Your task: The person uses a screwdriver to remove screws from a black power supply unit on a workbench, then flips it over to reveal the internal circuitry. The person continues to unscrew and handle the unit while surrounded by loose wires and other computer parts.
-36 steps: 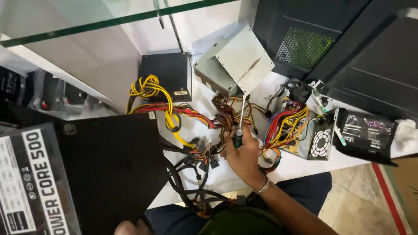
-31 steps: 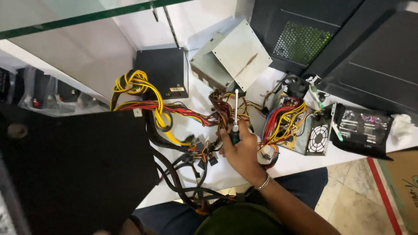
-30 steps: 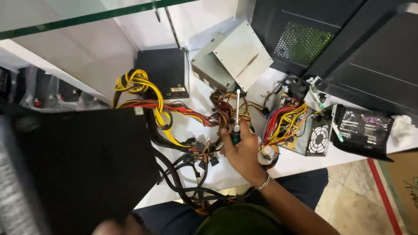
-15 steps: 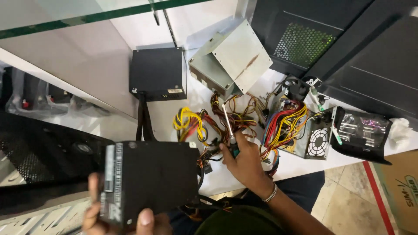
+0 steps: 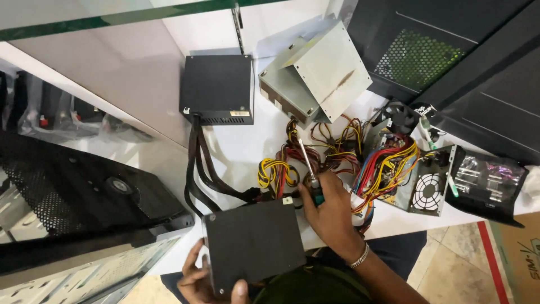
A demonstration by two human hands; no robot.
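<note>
From the head view, the left hand [image 5: 205, 281] grips a black power supply box [image 5: 253, 245] at the table's near edge, while the right hand [image 5: 332, 214] clasps a screwdriver [image 5: 308, 166] over coloured cables [image 5: 337, 152] spilling from an opened grey supply casing [image 5: 315, 79].

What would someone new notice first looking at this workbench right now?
Probably the tangle of yellow, red and black wires spilling across the white table at centre. Just below it, the right hand grips a screwdriver pointing up into the wires, while the left hand holds a black power supply box at the near edge. An opened grey metal casing sits behind the wires.
</note>
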